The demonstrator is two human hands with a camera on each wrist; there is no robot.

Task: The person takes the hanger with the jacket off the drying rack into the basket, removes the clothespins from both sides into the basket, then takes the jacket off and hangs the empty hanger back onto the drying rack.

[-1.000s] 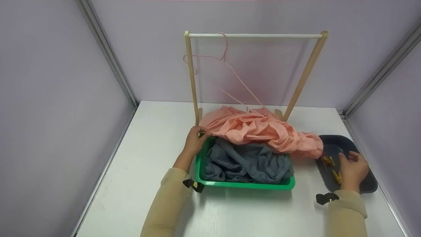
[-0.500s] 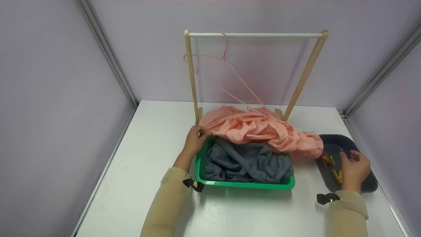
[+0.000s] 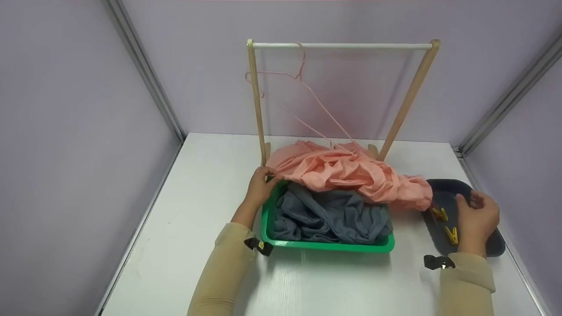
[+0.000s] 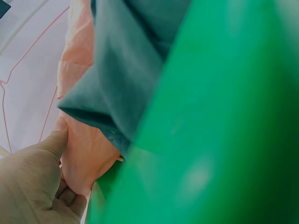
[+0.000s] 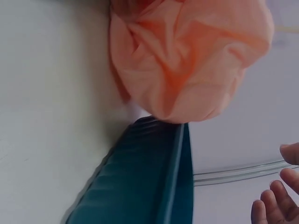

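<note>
Our left hand [image 3: 260, 186] pinches the pink cloth [image 3: 347, 173] at the basket [image 3: 325, 245] corner; our right hand [image 3: 476, 219], fingers relaxed, hovers over the tray [image 3: 443, 186] of pegs [image 3: 444, 221]

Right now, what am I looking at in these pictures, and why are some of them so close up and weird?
You are looking at a person's two hands at a white table. One camera sits on the person's head and looks down, so it shows everything. Two more cameras sit on the wrists, so those pictures are very close up.

On the table is a green basket with a grey cloth in it and a peach cloth heaped on top. Behind it stands a wooden rack with a pink wire hanger on its bar. To the right is a dark tray with yellow clothespins.

The left hand pinches the edge of the peach cloth; the left wrist picture shows this. The right hand hovers over the tray, fingers loosely curled, holding nothing that I can see.
</note>
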